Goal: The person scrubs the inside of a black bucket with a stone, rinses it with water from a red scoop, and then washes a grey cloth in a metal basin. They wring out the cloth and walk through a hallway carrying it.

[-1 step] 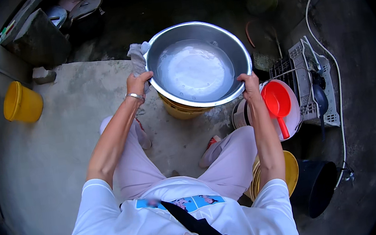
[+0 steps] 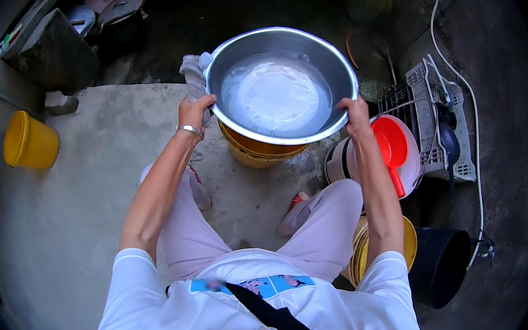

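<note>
"Head view: where's the room?"
"Floor (image 2: 106, 164) stretches left; a white bucket (image 2: 340, 157) stands near the basin's (image 2: 272, 40) right edge."
"Hands?"
"Left hand (image 2: 194, 113) and right hand (image 2: 355, 116) both curl tightly on its rim, over a yellow bucket (image 2: 251, 156); grey cloth (image 2: 192, 73) touches the left."
"Facing?"
"Mouth up, outline widest left to right."

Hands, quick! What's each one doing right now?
Left hand: closed, holding the metal basin by its rim, grey cloth there.
Right hand: closed, holding the basin's right rim.
</note>
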`<act>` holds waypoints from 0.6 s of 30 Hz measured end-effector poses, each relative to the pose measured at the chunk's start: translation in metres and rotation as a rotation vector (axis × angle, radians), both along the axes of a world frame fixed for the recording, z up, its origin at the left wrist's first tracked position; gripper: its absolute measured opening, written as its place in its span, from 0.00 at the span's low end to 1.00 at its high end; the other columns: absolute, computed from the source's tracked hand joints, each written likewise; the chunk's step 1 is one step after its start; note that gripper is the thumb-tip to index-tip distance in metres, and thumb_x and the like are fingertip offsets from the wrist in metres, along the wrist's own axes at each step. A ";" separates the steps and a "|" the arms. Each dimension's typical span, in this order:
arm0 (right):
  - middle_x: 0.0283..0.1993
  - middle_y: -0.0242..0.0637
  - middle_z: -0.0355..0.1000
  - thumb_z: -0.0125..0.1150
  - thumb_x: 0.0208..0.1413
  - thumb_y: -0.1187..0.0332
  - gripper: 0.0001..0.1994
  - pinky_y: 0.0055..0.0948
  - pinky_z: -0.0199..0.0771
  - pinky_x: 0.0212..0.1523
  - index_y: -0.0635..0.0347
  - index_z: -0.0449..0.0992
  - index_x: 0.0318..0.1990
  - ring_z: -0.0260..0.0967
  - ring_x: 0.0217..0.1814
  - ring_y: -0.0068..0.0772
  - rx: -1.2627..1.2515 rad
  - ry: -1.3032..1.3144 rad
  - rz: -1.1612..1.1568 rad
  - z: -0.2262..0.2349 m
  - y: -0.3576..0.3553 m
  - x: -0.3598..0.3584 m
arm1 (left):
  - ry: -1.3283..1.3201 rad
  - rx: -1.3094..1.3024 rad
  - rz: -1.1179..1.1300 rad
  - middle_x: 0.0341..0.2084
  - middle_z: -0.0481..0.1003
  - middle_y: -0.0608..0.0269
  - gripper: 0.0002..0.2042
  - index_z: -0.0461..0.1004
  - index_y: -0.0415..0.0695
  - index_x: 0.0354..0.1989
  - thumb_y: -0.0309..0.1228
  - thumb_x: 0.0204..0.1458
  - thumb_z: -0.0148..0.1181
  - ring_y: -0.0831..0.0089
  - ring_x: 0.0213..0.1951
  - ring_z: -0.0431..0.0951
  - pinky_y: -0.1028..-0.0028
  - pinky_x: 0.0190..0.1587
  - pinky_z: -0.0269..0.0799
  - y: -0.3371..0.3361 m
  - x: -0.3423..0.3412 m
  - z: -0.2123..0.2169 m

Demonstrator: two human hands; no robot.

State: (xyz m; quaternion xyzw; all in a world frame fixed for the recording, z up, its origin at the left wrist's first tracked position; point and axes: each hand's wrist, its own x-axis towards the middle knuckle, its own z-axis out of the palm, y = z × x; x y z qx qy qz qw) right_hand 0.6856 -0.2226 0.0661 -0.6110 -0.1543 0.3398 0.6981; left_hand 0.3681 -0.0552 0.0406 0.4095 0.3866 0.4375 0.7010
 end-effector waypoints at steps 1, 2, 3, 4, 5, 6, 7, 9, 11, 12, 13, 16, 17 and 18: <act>0.24 0.38 0.65 0.49 0.30 0.85 0.14 0.28 0.66 0.25 0.72 0.68 0.32 0.64 0.23 0.32 -0.022 -0.029 -0.010 0.020 0.016 0.010 | 0.002 -0.044 -0.013 0.26 0.74 0.60 0.11 0.70 0.34 0.33 0.24 0.40 0.59 0.69 0.27 0.74 0.74 0.31 0.70 0.011 0.005 0.005; 0.23 0.38 0.64 0.50 0.29 0.86 0.14 0.29 0.64 0.23 0.72 0.68 0.30 0.63 0.22 0.32 -0.025 -0.067 0.014 0.034 0.035 0.029 | 0.002 -0.081 -0.032 0.26 0.74 0.59 0.11 0.70 0.34 0.33 0.25 0.40 0.59 0.69 0.27 0.74 0.73 0.31 0.71 0.027 0.012 0.011; 0.22 0.38 0.63 0.51 0.28 0.86 0.13 0.30 0.63 0.21 0.73 0.68 0.29 0.63 0.21 0.32 -0.022 -0.114 0.027 0.054 0.057 0.049 | -0.006 -0.110 -0.060 0.26 0.74 0.59 0.11 0.70 0.34 0.33 0.25 0.41 0.59 0.68 0.27 0.74 0.73 0.31 0.71 0.045 0.023 0.022; 0.21 0.39 0.63 0.51 0.26 0.86 0.11 0.31 0.62 0.20 0.73 0.68 0.26 0.62 0.21 0.33 -0.026 -0.167 -0.012 0.079 0.084 0.057 | -0.058 -0.137 -0.052 0.26 0.73 0.59 0.11 0.70 0.34 0.34 0.25 0.42 0.59 0.69 0.27 0.74 0.74 0.31 0.71 0.060 0.035 0.035; 0.21 0.39 0.63 0.52 0.25 0.86 0.10 0.32 0.60 0.18 0.73 0.68 0.23 0.62 0.20 0.33 -0.029 -0.220 -0.050 0.110 0.111 0.062 | -0.111 -0.165 -0.043 0.27 0.73 0.59 0.11 0.70 0.34 0.34 0.26 0.42 0.59 0.70 0.26 0.73 0.74 0.30 0.70 0.074 0.048 0.051; 0.21 0.39 0.63 0.52 0.24 0.86 0.09 0.32 0.60 0.18 0.72 0.68 0.21 0.62 0.20 0.34 -0.006 -0.294 -0.084 0.143 0.137 0.071 | -0.169 -0.194 -0.046 0.28 0.73 0.58 0.10 0.70 0.35 0.34 0.26 0.43 0.59 0.71 0.26 0.73 0.74 0.30 0.70 0.092 0.061 0.062; 0.21 0.40 0.63 0.53 0.23 0.86 0.08 0.33 0.61 0.18 0.72 0.68 0.19 0.63 0.20 0.36 0.020 -0.355 -0.099 0.173 0.162 0.069 | -0.197 -0.130 -0.182 0.32 0.73 0.57 0.14 0.68 0.34 0.38 0.26 0.43 0.59 0.71 0.30 0.75 0.75 0.32 0.73 0.128 0.064 0.055; 0.25 0.48 0.68 0.55 0.29 0.78 0.07 0.36 0.66 0.23 0.71 0.72 0.22 0.66 0.23 0.39 -0.216 -0.926 -0.101 0.230 0.195 0.048 | -0.076 -0.043 -0.113 0.35 0.73 0.56 0.18 0.66 0.34 0.44 0.27 0.45 0.59 0.70 0.36 0.76 0.75 0.37 0.75 0.151 0.071 0.072; 0.43 0.47 0.67 0.56 0.35 0.73 0.20 0.38 0.60 0.48 0.60 0.71 0.42 0.64 0.45 0.42 -0.260 -1.268 -0.307 0.227 0.222 0.070 | 0.021 0.008 -0.106 0.37 0.73 0.56 0.20 0.65 0.35 0.46 0.27 0.45 0.60 0.69 0.40 0.75 0.72 0.40 0.75 0.144 0.079 0.081; 0.53 0.43 0.63 0.56 0.38 0.72 0.26 0.41 0.50 0.60 0.53 0.67 0.52 0.58 0.57 0.41 -0.326 -1.448 -0.453 0.218 0.236 0.089 | 0.071 0.034 -0.103 0.38 0.73 0.56 0.21 0.64 0.35 0.48 0.28 0.45 0.60 0.69 0.42 0.75 0.71 0.42 0.75 0.139 0.082 0.079; 0.57 0.39 0.59 0.55 0.40 0.71 0.28 0.45 0.42 0.62 0.50 0.64 0.55 0.52 0.62 0.39 -0.376 -1.685 -0.499 0.207 0.233 0.104 | 0.089 0.033 -0.125 0.39 0.72 0.56 0.22 0.64 0.35 0.48 0.28 0.44 0.60 0.69 0.42 0.75 0.71 0.42 0.75 0.132 0.077 0.068; 0.63 0.38 0.56 0.58 0.41 0.73 0.33 0.45 0.32 0.67 0.44 0.60 0.60 0.44 0.68 0.40 -0.509 -2.235 -0.538 0.187 0.215 0.102 | 0.184 -0.001 -0.164 0.45 0.71 0.55 0.23 0.63 0.35 0.50 0.27 0.44 0.60 0.69 0.44 0.74 0.70 0.43 0.74 0.116 0.038 0.022; 0.66 0.30 0.50 0.58 0.44 0.73 0.32 0.51 0.28 0.66 0.43 0.58 0.61 0.38 0.70 0.35 -0.785 -2.284 -0.493 0.179 0.208 0.102 | 0.200 -0.064 -0.130 0.45 0.70 0.54 0.23 0.62 0.36 0.50 0.26 0.44 0.59 0.68 0.45 0.74 0.69 0.44 0.74 0.111 0.022 0.003; 0.66 0.31 0.50 0.58 0.43 0.73 0.33 0.51 0.29 0.66 0.43 0.58 0.61 0.39 0.70 0.36 -0.780 -2.325 -0.538 0.173 0.194 0.123 | 0.203 -0.121 -0.121 0.46 0.70 0.52 0.23 0.61 0.36 0.51 0.26 0.45 0.58 0.66 0.45 0.73 0.68 0.44 0.73 0.104 0.014 -0.011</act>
